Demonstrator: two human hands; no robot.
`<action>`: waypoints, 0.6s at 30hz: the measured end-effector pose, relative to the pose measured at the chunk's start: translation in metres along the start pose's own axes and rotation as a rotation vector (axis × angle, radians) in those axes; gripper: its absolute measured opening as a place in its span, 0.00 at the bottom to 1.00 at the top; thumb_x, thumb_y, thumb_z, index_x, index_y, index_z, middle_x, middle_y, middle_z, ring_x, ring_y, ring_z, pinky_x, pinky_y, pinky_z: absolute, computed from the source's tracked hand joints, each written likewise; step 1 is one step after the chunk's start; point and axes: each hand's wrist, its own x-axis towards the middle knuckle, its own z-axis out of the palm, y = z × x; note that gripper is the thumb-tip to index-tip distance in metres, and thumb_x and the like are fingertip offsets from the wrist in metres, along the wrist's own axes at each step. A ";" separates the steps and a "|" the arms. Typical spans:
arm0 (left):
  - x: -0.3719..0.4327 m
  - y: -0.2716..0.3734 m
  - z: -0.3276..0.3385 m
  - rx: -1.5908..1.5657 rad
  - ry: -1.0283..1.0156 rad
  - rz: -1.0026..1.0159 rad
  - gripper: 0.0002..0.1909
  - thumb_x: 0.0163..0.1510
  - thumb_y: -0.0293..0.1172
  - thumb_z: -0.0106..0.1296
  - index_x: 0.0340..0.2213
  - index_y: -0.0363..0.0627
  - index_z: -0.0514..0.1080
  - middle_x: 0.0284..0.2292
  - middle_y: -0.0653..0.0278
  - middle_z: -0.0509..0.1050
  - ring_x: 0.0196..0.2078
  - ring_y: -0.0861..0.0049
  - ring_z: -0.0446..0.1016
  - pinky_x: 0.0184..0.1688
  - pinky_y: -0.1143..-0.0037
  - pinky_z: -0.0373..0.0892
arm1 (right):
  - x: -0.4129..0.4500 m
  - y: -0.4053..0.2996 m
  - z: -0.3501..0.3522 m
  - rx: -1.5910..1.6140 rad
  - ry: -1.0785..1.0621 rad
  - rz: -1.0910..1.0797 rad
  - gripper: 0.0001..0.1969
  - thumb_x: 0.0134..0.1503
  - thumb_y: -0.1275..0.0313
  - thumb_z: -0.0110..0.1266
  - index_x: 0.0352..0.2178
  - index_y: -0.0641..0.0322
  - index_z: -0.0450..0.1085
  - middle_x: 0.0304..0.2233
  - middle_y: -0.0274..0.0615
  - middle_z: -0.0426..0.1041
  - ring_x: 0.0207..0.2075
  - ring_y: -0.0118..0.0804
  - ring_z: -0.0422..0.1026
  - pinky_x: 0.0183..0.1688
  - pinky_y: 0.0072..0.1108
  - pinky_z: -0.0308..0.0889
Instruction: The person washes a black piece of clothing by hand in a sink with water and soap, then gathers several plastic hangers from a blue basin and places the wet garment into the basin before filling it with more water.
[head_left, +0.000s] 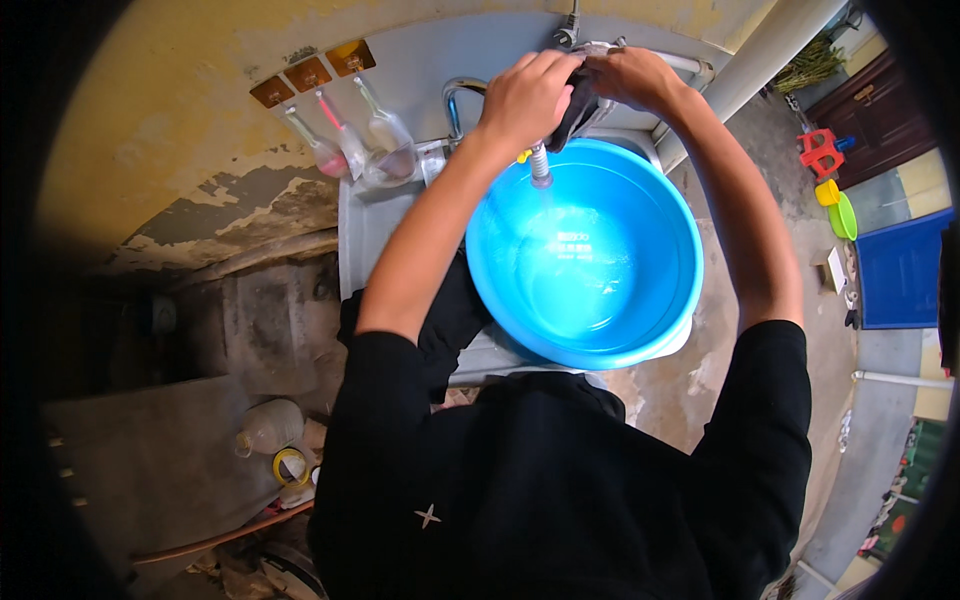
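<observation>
Both my hands are raised above the far rim of a blue plastic basin (675, 300). My left hand (529, 94) and my right hand (634, 76) meet on a dark cloth (577, 112), pinching its upper part near a white pipe. The lower end of the cloth hangs close to the basin's back rim. Below my left hand, a faucet nozzle (540, 169) with a yellow part points down into the basin. Shallow, clear-looking water lies in the basin, over white printing on its bottom. My fingertips are partly hidden by the cloth.
The basin rests on a grey sink (375, 232); black fabric (457, 315) is draped over its left side. A chrome faucet (454, 105) stands behind. Brushes and a clear scoop (390, 161) hang from wall hooks (307, 75). A red stool (820, 152) is farther right.
</observation>
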 end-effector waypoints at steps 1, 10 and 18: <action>0.016 -0.011 0.013 0.068 -0.106 -0.020 0.25 0.49 0.29 0.58 0.50 0.51 0.69 0.45 0.63 0.75 0.48 0.62 0.73 0.48 0.65 0.71 | -0.001 0.002 0.001 -0.006 -0.003 -0.002 0.12 0.51 0.65 0.56 0.37 0.56 0.74 0.29 0.50 0.77 0.34 0.54 0.76 0.40 0.40 0.72; 0.070 -0.063 0.067 0.139 -0.319 0.210 0.30 0.44 0.29 0.63 0.51 0.57 0.70 0.49 0.70 0.74 0.50 0.67 0.71 0.49 0.64 0.70 | -0.017 0.003 -0.012 -0.004 0.186 -0.224 0.22 0.52 0.69 0.56 0.50 0.49 0.67 0.40 0.46 0.76 0.45 0.49 0.74 0.47 0.35 0.72; 0.090 -0.058 0.066 0.328 -0.073 0.418 0.20 0.40 0.23 0.60 0.39 0.56 0.76 0.43 0.72 0.77 0.49 0.72 0.71 0.48 0.69 0.66 | -0.025 -0.016 -0.007 0.111 0.038 0.268 0.24 0.52 0.63 0.56 0.50 0.46 0.60 0.36 0.50 0.77 0.36 0.54 0.76 0.34 0.43 0.72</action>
